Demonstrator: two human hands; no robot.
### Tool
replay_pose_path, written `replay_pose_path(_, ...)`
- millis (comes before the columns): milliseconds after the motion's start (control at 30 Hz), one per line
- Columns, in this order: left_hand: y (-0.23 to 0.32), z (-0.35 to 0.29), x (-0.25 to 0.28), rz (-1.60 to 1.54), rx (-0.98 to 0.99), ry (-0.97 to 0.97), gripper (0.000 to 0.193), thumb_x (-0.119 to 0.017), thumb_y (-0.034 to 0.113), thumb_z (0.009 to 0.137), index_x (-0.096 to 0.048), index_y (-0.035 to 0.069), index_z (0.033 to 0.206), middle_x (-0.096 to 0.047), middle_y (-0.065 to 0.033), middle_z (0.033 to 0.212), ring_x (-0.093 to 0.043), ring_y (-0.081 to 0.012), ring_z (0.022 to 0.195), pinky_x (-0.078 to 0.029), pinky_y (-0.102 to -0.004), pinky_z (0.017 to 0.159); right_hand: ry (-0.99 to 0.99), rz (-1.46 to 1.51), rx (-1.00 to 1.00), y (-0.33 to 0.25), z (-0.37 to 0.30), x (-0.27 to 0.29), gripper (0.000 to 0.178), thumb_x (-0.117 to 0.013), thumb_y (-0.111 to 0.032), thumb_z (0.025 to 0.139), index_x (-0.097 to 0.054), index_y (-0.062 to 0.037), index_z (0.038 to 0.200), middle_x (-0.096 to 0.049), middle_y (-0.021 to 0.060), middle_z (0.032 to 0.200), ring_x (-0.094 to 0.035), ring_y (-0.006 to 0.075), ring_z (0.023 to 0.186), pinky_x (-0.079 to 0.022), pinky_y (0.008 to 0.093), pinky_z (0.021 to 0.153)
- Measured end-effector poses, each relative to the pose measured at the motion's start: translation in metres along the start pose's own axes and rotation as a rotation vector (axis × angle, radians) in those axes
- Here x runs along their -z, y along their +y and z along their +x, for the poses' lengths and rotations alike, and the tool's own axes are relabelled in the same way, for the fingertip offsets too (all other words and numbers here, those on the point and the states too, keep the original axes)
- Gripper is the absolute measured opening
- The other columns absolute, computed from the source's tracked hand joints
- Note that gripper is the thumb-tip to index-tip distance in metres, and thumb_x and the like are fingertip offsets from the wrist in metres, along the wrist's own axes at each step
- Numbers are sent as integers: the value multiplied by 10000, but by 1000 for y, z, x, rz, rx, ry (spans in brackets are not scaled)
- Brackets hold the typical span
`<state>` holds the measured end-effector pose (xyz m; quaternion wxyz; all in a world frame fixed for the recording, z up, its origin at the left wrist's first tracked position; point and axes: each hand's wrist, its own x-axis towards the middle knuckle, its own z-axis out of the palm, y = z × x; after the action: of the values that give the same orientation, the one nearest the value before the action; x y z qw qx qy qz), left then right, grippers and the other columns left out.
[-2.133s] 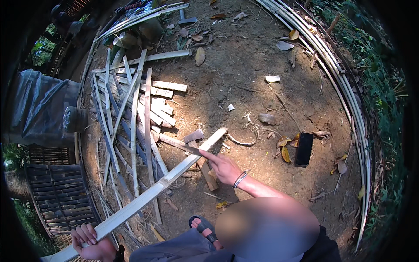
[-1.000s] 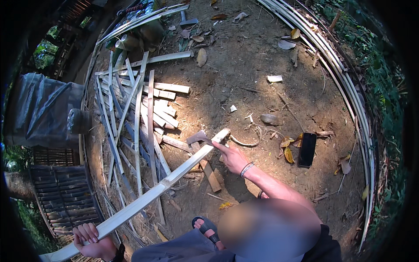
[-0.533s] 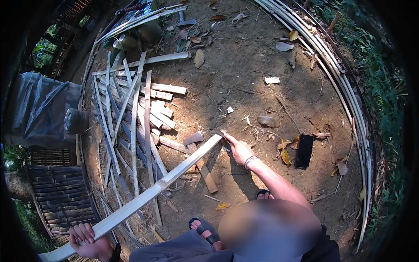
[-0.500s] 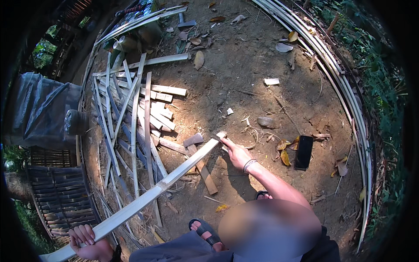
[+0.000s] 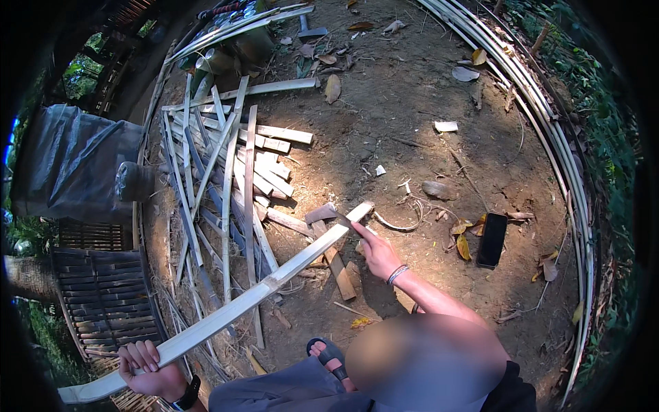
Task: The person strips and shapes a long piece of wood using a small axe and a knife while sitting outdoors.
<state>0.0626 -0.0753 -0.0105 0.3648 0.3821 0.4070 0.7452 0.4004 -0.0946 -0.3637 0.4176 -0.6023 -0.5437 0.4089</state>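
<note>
My left hand (image 5: 156, 376) clasps the bamboo strip (image 5: 220, 314); near its far end, my right hand (image 5: 382, 257) holds a knife (image 5: 343, 220). If the strip twists, the knife may slip.

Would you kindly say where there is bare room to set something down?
Mostly bare soil lies between the slat pile and curved poles, and between the phone and right forearm. Slats crowd the left; yellow leaves lie beside the phone.
</note>
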Motion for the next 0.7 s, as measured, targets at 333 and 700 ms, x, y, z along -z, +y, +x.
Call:
replay_pose_path(333,1,-2,3,-23,1,-47,297,-363,163,948,-313,136,657,-259,14,520,-216,-91,406,-244,-248,429,10,117,-165,2,9,8,488,-463,-118,961,-430,-234,1433,-516,201,803,-588,377,756,-488,454,721)
replay_pose_path(700,5,-6,1,-22,-25,-87,307,-370,174,959,-314,136,660,-264,21,518,-216,-84,403,-247,-236,429,-203,-352,-151,-41,-13,0,624,-456,-117,948,-291,-386,1487,-484,205,830,-554,382,616,-477,485,561)
